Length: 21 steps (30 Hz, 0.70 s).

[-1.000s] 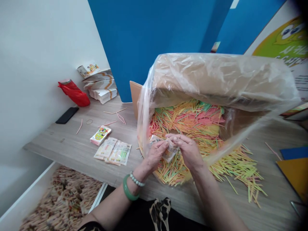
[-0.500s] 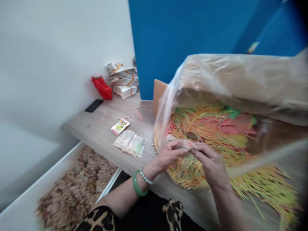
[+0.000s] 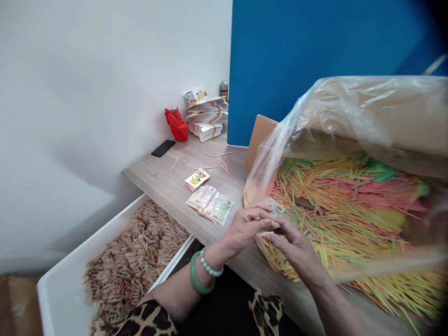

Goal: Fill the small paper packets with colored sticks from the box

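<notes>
My left hand [image 3: 245,226] and my right hand [image 3: 292,242] meet at the front edge of the desk, both pinched on a small clear packet [image 3: 276,208] held between them. A green bangle and a bead bracelet sit on my left wrist. Just behind the hands lies a big heap of coloured sticks [image 3: 350,205], pink, yellow, green and orange, spilling out of a clear plastic bag [image 3: 367,112] that lines a cardboard box. Filled packets [image 3: 210,203] lie flat on the desk to the left of my hands.
A white bin [image 3: 87,247] full of finished packets stands low at the left, below the wooden desk [image 3: 168,182]. At the desk's back are a small printed stack [image 3: 197,178], a black phone [image 3: 163,148], a red bag [image 3: 176,124] and stacked paper boxes [image 3: 206,116]. Blue panel behind.
The view has swung to the left, so the bin shows more and the stick heap sits further right. Both hands stay together on the small packet.
</notes>
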Available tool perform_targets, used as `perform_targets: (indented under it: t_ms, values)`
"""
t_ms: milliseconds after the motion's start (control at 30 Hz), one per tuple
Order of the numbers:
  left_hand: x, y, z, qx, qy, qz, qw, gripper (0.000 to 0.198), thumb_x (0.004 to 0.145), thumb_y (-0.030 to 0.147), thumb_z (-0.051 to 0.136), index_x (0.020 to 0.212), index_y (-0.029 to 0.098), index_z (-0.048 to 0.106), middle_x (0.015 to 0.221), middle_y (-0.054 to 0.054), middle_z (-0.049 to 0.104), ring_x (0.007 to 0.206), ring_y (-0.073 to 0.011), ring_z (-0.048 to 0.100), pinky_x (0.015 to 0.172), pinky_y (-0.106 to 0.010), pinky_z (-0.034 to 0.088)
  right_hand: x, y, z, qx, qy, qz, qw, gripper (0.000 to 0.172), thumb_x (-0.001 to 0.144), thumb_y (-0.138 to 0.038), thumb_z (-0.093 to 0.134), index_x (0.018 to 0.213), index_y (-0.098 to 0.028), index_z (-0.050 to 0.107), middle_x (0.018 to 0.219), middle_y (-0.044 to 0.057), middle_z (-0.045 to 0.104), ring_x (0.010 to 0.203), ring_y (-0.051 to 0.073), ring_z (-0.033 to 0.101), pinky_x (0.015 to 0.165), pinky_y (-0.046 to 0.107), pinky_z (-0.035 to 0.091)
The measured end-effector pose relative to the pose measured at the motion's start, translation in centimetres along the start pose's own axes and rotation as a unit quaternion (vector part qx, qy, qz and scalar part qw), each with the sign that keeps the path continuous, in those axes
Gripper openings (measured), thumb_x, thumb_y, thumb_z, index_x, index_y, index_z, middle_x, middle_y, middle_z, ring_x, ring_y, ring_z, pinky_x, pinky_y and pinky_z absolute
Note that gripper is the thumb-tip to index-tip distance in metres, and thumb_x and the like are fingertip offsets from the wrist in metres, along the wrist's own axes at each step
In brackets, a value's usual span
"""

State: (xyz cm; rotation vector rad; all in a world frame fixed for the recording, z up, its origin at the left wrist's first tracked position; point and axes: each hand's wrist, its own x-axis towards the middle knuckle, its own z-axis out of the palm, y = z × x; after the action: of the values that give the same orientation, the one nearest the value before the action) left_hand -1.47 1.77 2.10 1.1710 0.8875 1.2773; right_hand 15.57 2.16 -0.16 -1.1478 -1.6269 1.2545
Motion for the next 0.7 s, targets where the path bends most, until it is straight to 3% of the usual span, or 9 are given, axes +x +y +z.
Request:
perform_targets:
  t_ms: [100,167,267,433,533,633,700]
  values:
    - [-0.8,0.3,-1.2,-0.018,0.004,-0.054,0.998,0.01,0.078,0.028,0.077,0.076,0.018,0.08,0.098,-0.009,0.07,0.125,-0.0261,0.054,0.11,-0.04,0.039,-0.1,-0.3,1.6,-0.031,-0.029,0.027,0.999,0.023,0.075,-0.032,0.071,0.097,-0.025,0.075,0.083,0.001,0.071,0.073,0.019,0.06,0.069,0.032,0.047]
    - [-1.0,0.0,-1.7,-0.054,0.02,-0.089,0.994,0.009,0.068,0.025,0.084,0.068,0.018,0.078,0.093,-0.008,0.068,0.128,-0.0277,0.051,0.107,-0.039,0.04,-0.2,-0.2,2.1,-0.038,-0.041,0.03,0.998,0.017,0.075,-0.033,0.07,0.089,-0.024,0.075,0.074,-0.001,0.067,0.066,0.017,0.056,0.062,0.029,0.043]
    - [-1.1,-0.7,-1.6,-0.101,0.038,-0.125,0.986,0.017,0.056,0.024,0.09,0.062,0.017,0.075,0.1,-0.009,0.067,0.127,-0.0295,0.051,0.102,-0.038,0.043,-0.4,0.1,2.1,-0.03,-0.05,0.017,0.998,0.017,0.078,-0.038,0.07,0.076,-0.022,0.073,0.069,-0.001,0.063,0.065,0.016,0.053,0.062,0.028,0.04]
    - [-1.2,-1.5,-0.6,-0.034,0.021,-0.101,0.994,0.026,0.076,0.042,0.078,0.08,0.017,0.08,0.112,-0.012,0.071,0.115,-0.0263,0.059,0.105,-0.04,0.041,-0.8,0.7,1.6,0.027,-0.031,0.05,0.998,0.024,0.079,-0.044,0.069,0.071,-0.021,0.068,0.072,0.0,0.063,0.073,0.018,0.055,0.071,0.031,0.043]
    - [-1.5,-1.6,-0.5,0.031,0.014,-0.068,0.997,0.026,0.081,0.042,0.074,0.073,0.017,0.078,0.108,-0.012,0.072,0.115,-0.026,0.059,0.104,-0.039,0.042,-1.1,0.5,1.7,0.014,-0.041,0.048,0.998,0.022,0.081,-0.041,0.065,0.071,-0.021,0.067,0.072,-0.001,0.062,0.073,0.018,0.056,0.072,0.031,0.042]
    - [-1.6,-1.1,-1.9,0.057,0.03,-0.068,0.996,0.023,0.078,0.038,0.076,0.069,0.017,0.077,0.105,-0.011,0.073,0.115,-0.0259,0.06,0.1,-0.036,0.045,-1.1,0.2,1.3,-0.049,-0.072,0.02,0.996,0.015,0.083,-0.034,0.06,0.076,-0.023,0.066,0.076,0.0,0.065,0.077,0.019,0.058,0.074,0.031,0.043]
    - [-1.3,-0.7,-3.6,0.116,0.04,-0.058,0.991,0.025,0.082,0.041,0.072,0.075,0.018,0.079,0.106,-0.01,0.073,0.11,-0.0247,0.062,0.096,-0.036,0.047,-0.7,0.4,0.5,-0.125,-0.022,0.027,0.992,0.014,0.085,-0.032,0.056,0.083,-0.024,0.067,0.084,0.002,0.067,0.082,0.02,0.06,0.077,0.032,0.043]
